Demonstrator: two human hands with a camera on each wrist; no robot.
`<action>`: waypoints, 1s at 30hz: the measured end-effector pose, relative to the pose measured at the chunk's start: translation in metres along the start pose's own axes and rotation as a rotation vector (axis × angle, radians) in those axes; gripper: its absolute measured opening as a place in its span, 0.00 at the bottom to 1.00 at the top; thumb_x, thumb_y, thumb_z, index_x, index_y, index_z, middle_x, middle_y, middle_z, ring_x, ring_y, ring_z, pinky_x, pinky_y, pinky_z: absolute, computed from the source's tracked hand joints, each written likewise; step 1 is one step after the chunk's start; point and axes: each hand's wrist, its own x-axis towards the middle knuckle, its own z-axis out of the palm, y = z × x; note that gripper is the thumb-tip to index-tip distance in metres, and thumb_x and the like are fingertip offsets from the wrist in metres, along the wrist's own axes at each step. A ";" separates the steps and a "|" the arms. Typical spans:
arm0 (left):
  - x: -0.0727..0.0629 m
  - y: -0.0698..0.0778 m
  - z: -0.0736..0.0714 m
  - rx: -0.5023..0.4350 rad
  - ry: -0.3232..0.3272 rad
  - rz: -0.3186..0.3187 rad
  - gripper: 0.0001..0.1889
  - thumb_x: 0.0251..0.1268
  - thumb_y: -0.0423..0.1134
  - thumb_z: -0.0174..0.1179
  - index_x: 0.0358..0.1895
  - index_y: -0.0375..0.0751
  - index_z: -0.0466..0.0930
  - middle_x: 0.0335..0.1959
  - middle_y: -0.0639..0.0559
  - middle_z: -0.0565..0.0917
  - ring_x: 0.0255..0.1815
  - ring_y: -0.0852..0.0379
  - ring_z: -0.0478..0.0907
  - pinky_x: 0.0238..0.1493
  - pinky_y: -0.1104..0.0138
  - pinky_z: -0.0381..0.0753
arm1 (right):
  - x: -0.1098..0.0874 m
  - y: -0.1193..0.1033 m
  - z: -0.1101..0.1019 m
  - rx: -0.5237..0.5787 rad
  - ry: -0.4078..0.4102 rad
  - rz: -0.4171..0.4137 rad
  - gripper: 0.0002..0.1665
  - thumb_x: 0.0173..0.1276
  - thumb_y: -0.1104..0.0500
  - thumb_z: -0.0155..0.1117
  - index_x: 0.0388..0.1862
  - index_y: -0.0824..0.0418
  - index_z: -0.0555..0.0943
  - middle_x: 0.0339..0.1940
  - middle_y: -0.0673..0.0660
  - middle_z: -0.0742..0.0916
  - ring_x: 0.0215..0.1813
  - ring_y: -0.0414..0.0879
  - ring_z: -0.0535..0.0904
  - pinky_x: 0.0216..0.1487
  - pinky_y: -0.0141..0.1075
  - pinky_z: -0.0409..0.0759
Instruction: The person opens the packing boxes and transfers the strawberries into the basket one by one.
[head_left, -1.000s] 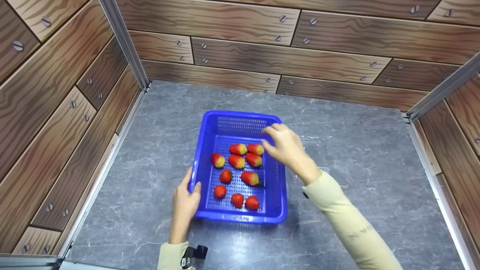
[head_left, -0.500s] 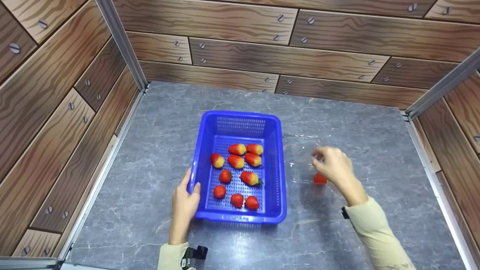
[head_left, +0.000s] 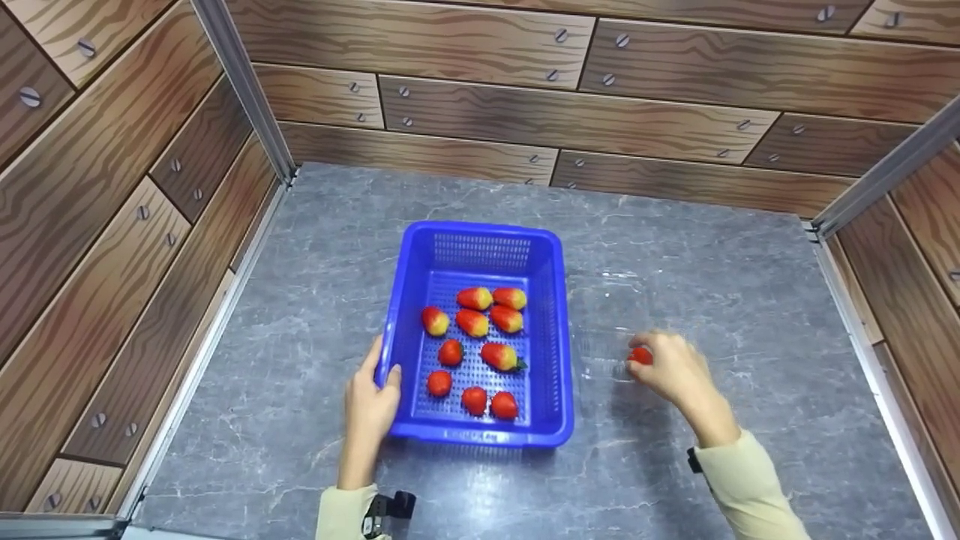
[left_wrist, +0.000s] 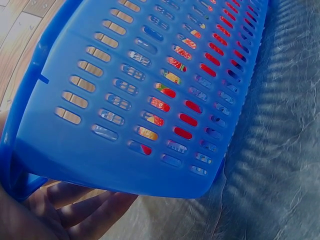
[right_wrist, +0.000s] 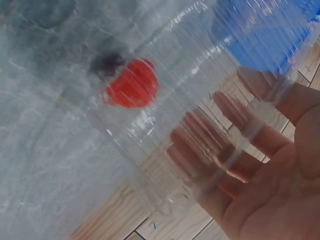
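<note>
My left hand (head_left: 373,401) grips the left side of a blue plastic basket (head_left: 480,436), thumb inside the rim and fingers outside. Several toy strawberries (head_left: 474,323) lie on the basket floor, some red, some red and yellow. To its right stands a clear plastic box (right_wrist: 200,70), its edges hard to make out. One red strawberry (head_left: 640,355) is in the box. My right hand (head_left: 675,367) reaches into the box beside it; in the right wrist view the fingers show through the clear wall, loosely bent and apart from the red strawberry.
Wood-patterned panels (head_left: 480,97) wall in the grey marbled table (head_left: 330,247) at the back and sides. Metal posts (head_left: 247,90) stand at the corners. Through the slots in the basket wall (left_wrist: 100,155), the left wrist view shows strawberries.
My right hand has moved from over the basket to the right and down to the strawberry in the clear box. The left hand and basket have stayed put.
</note>
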 end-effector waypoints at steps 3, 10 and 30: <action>0.000 -0.001 0.000 -0.001 0.009 0.003 0.30 0.65 0.30 0.60 0.72 0.39 0.68 0.67 0.36 0.73 0.64 0.35 0.72 0.67 0.46 0.68 | -0.004 0.003 0.009 -0.004 0.012 -0.018 0.25 0.56 0.61 0.72 0.53 0.68 0.82 0.51 0.71 0.83 0.45 0.66 0.81 0.39 0.59 0.81; -0.001 -0.001 -0.002 0.010 0.011 0.006 0.30 0.65 0.30 0.60 0.72 0.39 0.68 0.67 0.35 0.73 0.64 0.34 0.72 0.68 0.46 0.67 | -0.010 0.009 0.032 0.069 0.021 -0.004 0.33 0.55 0.65 0.72 0.59 0.77 0.75 0.55 0.81 0.76 0.52 0.77 0.76 0.54 0.66 0.75; 0.000 0.000 0.000 -0.002 -0.002 -0.007 0.31 0.65 0.31 0.60 0.73 0.41 0.68 0.67 0.36 0.73 0.64 0.35 0.73 0.67 0.46 0.68 | -0.013 0.020 0.069 0.076 0.185 -0.050 0.21 0.39 0.76 0.64 0.38 0.70 0.83 0.34 0.66 0.81 0.37 0.64 0.78 0.39 0.58 0.79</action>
